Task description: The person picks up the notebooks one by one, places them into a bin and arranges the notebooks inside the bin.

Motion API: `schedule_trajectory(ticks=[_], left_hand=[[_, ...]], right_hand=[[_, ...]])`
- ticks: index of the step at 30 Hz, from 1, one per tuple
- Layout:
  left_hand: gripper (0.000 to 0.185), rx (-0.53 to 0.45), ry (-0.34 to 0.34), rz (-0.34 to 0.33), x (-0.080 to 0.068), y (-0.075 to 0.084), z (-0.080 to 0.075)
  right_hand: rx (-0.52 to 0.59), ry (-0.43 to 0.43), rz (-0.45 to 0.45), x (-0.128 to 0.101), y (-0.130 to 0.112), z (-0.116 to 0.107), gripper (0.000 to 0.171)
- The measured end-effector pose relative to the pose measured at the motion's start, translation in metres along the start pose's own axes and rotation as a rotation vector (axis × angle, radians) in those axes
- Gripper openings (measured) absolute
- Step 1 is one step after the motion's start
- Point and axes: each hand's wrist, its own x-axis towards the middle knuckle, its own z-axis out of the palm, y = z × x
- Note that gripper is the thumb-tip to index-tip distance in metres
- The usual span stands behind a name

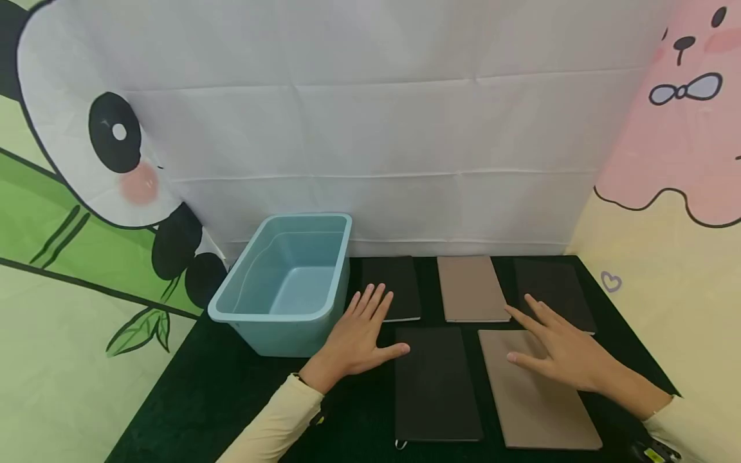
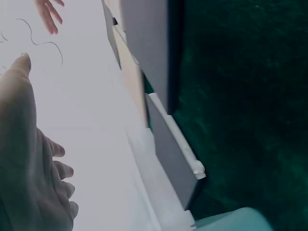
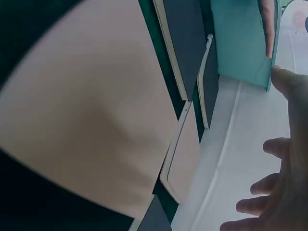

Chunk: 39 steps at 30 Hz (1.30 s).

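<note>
My left hand (image 1: 360, 337) is held with fingers spread in front of a black notebook (image 1: 401, 283), partly covering it, beside the blue bin (image 1: 272, 317). Its thumb points toward a larger black notebook (image 1: 437, 386) at the front. Over a beige notebook (image 1: 538, 411), my right hand (image 1: 564, 354) hovers with spread fingers, and its shadow falls on the cover (image 3: 91, 110). Farther back lie another beige notebook (image 1: 471, 289) and a black one (image 1: 552, 292), partly behind the right fingers. Neither hand holds anything.
The notebooks lie on a dark green cloth-covered table (image 1: 191, 399). A white cloth backdrop (image 1: 376, 128) hangs right behind it, with cartoon-printed panels (image 1: 116, 257) on both sides. The bin stands at the back left.
</note>
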Motion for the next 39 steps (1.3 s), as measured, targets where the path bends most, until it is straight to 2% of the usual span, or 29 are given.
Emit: schedule_trajectory(ticks=[6, 10, 15, 20, 25, 31, 39], left_hand=[[0.102, -0.03, -0.023, 0.082, -0.01, 0.002, -0.021], [0.099, -0.055, -0.025, 0.112, -0.019, 0.001, -0.036], [0.095, -0.099, -0.013, 0.141, -0.032, -0.001, -0.054], [0.091, -0.114, 0.025, 0.155, -0.048, -0.013, -0.071], [0.084, -0.083, 0.084, 0.158, -0.065, -0.035, -0.081], [0.073, -0.045, 0.187, 0.159, -0.087, -0.077, -0.088], [0.064, -0.047, 0.299, 0.055, -0.113, -0.133, -0.092]], right_hand=[[-0.012, 0.013, 0.007, -0.028, -0.001, -0.006, 0.083], [-0.008, 0.007, 0.044, -0.047, -0.001, -0.004, 0.082], [-0.007, 0.002, 0.1, -0.066, 0.002, 0.006, 0.081], [0.02, -0.011, 0.158, -0.08, 0.007, 0.023, 0.08], [0.054, -0.034, 0.205, -0.094, 0.015, 0.04, 0.078], [0.09, -0.032, 0.267, -0.103, 0.022, 0.053, 0.077], [0.121, -0.072, 0.284, -0.11, 0.028, 0.065, 0.076]])
